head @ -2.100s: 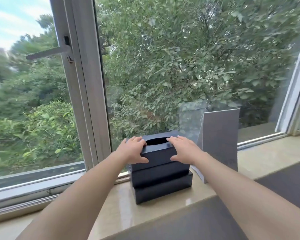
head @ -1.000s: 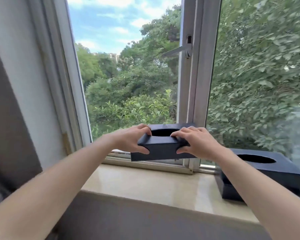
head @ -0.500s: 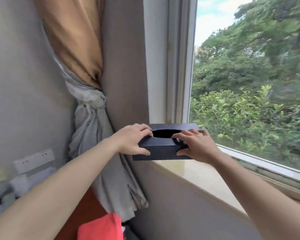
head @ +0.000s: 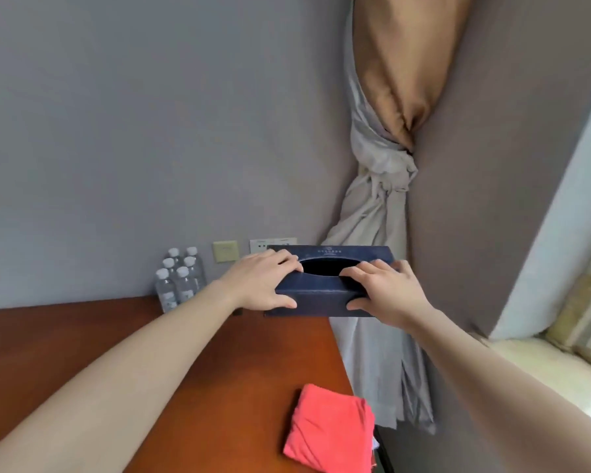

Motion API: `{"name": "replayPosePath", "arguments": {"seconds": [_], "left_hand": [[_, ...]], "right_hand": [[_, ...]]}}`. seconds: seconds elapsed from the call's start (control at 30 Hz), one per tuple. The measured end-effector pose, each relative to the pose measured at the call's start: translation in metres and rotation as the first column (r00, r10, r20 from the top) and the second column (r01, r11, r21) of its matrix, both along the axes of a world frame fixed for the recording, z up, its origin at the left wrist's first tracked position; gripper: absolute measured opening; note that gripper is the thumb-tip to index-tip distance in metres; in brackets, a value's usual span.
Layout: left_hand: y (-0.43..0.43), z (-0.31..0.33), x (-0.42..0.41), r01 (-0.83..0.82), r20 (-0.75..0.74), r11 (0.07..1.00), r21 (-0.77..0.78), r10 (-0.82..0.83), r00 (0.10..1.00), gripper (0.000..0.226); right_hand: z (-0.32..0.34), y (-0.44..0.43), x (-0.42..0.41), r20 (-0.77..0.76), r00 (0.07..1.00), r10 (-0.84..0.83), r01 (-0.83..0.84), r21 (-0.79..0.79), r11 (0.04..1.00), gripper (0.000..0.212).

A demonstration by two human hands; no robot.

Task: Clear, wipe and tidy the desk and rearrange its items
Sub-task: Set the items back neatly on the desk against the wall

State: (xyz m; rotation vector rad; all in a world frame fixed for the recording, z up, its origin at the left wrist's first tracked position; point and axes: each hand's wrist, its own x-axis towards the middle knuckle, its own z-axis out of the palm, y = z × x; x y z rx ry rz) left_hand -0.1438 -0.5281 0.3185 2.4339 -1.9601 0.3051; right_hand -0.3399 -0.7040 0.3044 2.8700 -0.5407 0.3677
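Note:
I hold a dark blue tissue box (head: 325, 297) with an oval top opening in both hands, above the far right corner of the reddish-brown desk (head: 219, 370). My left hand (head: 265, 281) grips its left end, fingers over the top and thumb on the front face. My right hand (head: 384, 290) grips its right end the same way. A folded red cloth (head: 328, 430) lies on the desk near its right edge.
Several small water bottles (head: 180, 279) stand against the grey wall at the back of the desk. Wall sockets (head: 272, 245) sit behind the box. A tied-back curtain (head: 384, 206) hangs right of the desk, and a stone windowsill (head: 553, 363) runs at the far right.
I lifted the top box off the stack on the windowsill and carried it left, past the curtain. It is now over the desk corner, still gripped by both hands.

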Motion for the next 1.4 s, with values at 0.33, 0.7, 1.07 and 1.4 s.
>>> {"name": "replayPosePath", "arguments": {"seconds": [0.33, 0.7, 1.07, 1.4], "left_hand": [[0.102, -0.031, 0.044, -0.356, -0.031, 0.931, 0.075, 0.359, 0.933, 0.070], [0.218, -0.086, 0.112, -0.559, -0.081, 0.817, 0.140, 0.572, 0.816, 0.069], [0.310, -0.128, 0.273, -0.525, -0.069, 0.822, 0.218, 0.550, 0.832, 0.067], [0.338, -0.160, 0.410, -0.489, 0.019, 0.852, 0.187, 0.495, 0.869, 0.067]], "right_hand": [[-0.036, 0.050, 0.120, -0.053, 0.942, 0.330, -0.327, 0.058, 0.943, 0.058], [-0.086, 0.146, 0.238, -0.111, 0.824, 0.556, -0.541, 0.137, 0.830, 0.058], [-0.134, 0.247, 0.386, -0.123, 0.847, 0.517, -0.483, 0.228, 0.846, 0.056], [-0.159, 0.289, 0.510, -0.175, 0.871, 0.459, -0.411, 0.252, 0.876, 0.054]]}}
